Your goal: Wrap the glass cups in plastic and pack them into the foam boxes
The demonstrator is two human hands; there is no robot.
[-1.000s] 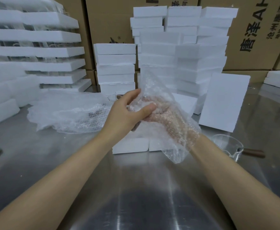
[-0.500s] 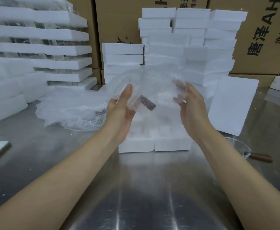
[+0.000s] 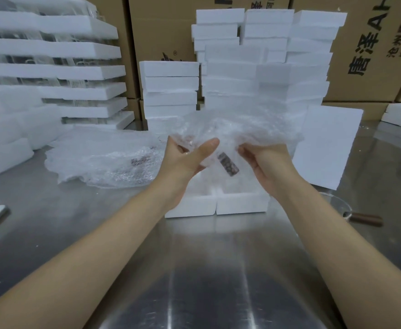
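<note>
The bubble wrap (image 3: 247,129), spread wide between the hands half a second ago, has been gathered in above the open foam box (image 3: 218,206), and the cup (image 3: 228,163), betrayed through the plastic by its brown handle, is now enclosed. The wrap is pinched by the left hand (image 3: 185,160) and gripped by the right hand (image 3: 272,166), held near each other without touching. Wrapping is judged nearly closed, with only lowering into the box left.

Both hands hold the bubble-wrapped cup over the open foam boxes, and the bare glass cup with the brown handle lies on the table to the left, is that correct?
Not quite: in the head view the bare glass cup lies on the table to the right, not left. Otherwise yes: left hand and right hand hold the bubble-wrapped cup over the foam boxes.
</note>
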